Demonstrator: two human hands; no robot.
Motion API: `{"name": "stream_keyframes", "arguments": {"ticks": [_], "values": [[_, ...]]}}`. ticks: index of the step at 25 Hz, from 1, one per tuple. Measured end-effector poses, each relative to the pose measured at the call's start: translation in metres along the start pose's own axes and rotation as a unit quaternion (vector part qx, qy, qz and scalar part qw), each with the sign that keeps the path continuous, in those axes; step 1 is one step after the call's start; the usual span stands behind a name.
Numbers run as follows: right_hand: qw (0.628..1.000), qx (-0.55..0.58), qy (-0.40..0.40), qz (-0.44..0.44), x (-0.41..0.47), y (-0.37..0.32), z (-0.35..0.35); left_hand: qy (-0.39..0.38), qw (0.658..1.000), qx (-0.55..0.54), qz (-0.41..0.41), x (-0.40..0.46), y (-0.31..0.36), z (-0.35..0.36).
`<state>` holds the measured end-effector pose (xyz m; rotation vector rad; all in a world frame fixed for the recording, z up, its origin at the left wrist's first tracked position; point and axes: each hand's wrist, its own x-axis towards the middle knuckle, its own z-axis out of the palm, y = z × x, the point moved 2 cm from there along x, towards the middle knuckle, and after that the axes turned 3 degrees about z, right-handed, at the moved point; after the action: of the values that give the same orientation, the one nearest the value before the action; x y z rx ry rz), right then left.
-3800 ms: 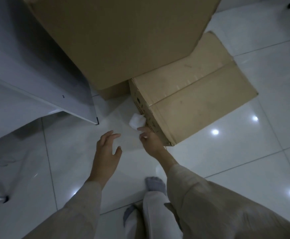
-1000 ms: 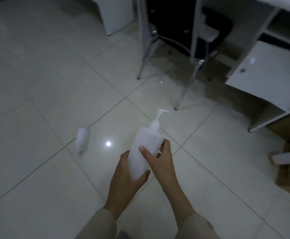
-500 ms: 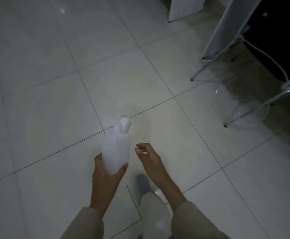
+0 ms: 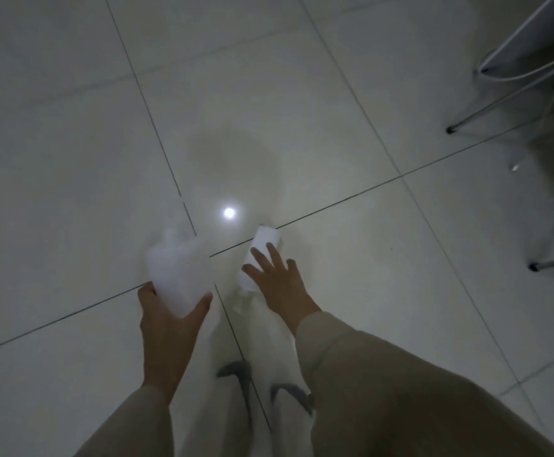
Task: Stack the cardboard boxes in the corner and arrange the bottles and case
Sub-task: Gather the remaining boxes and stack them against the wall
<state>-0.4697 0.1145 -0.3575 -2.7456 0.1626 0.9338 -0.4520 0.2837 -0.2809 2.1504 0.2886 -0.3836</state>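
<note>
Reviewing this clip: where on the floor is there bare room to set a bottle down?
Bare tile spreads left of the left hand, which grips the pump bottle, and ahead past the light glare. It is crowded by the chair legs at right, and around the feet, where the right hand reaches over the small bottle.

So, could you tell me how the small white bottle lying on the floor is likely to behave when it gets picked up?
The small white bottle lies on its side on glossy tile, so it may roll if nudged. It looks round and smooth, so perhaps slippery. The right hand reaches over it with spread fingers; it is probably light enough for a one-handed grip.
</note>
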Motion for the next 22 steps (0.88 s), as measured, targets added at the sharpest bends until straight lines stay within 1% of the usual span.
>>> {"name": "stream_keyframes", "arguments": {"ticks": [2, 4, 6, 7, 8, 9, 10, 11, 12, 13, 14, 15, 16, 17, 18, 19, 22], "values": [[0.997, -0.056, -0.041, -0.019, 0.049, -0.002, 0.03, 0.0, 1.0, 0.002, 0.001, 0.032, -0.03, 0.019], [0.993, -0.094, -0.07, -0.024, 0.081, 0.0, 0.064, 0.006, 1.0, 0.007, -0.005, 0.054, -0.061, 0.033], [0.992, -0.117, -0.047, -0.018, 0.098, 0.01, 0.087, 0.003, 1.0, 0.011, -0.001, 0.068, -0.084, 0.043], [0.993, -0.113, -0.023, -0.021, 0.103, 0.016, 0.095, -0.004, 1.0, 0.017, -0.004, 0.072, -0.091, 0.046], [0.994, -0.107, 0.008, -0.024, 0.106, 0.023, 0.103, -0.015, 1.0, 0.024, -0.005, 0.076, -0.096, 0.05], [0.993, -0.101, 0.06, -0.022, 0.105, 0.03, 0.107, -0.026, 0.999, 0.029, -0.007, 0.078, -0.097, 0.053], [0.991, -0.086, 0.107, 0.011, 0.099, 0.037, 0.103, -0.037, 0.999, 0.035, -0.007, 0.077, -0.097, 0.056], [0.987, -0.05, 0.135, 0.067, 0.088, 0.045, 0.098, -0.047, 0.998, 0.042, -0.007, 0.074, -0.092, 0.057], [0.982, 0.013, 0.151, 0.11, 0.075, 0.055, 0.097, -0.056, 0.997, 0.048, -0.005, 0.07, -0.086, 0.057], [0.973, 0.099, 0.143, 0.153, 0.056, 0.066, 0.097, -0.071, 0.996, 0.053, 0.002, 0.062, -0.075, 0.058], [0.952, 0.197, 0.12, 0.201, 0.035, 0.074, 0.098, -0.089, 0.994, 0.056, 0.01, 0.053, -0.063, 0.059], [0.917, 0.293, 0.11, 0.246, 0.01, 0.081, 0.098, -0.109, 0.992, 0.057, 0.016, 0.043, -0.047, 0.06], [0.871, 0.376, 0.131, 0.288, -0.019, 0.086, 0.094, -0.128, 0.99, 0.057, 0.023, 0.03, -0.029, 0.061], [0.821, 0.441, 0.17, 0.322, -0.049, 0.089, 0.089, -0.145, 0.987, 0.059, 0.035, 0.016, -0.008, 0.062], [0.769, 0.492, 0.213, 0.348, -0.083, 0.094, 0.081, -0.163, 0.983, 0.064, 0.053, -0.002, 0.017, 0.065], [0.725, 0.532, 0.243, 0.364, -0.114, 0.097, 0.072, -0.18, 0.979, 0.068, 0.071, -0.019, 0.041, 0.067], [0.606, 0.615, 0.306, 0.401, -0.205, 0.106, 0.049, -0.246, 0.96, 0.065, 0.116, -0.075, 0.11, 0.077]]}}
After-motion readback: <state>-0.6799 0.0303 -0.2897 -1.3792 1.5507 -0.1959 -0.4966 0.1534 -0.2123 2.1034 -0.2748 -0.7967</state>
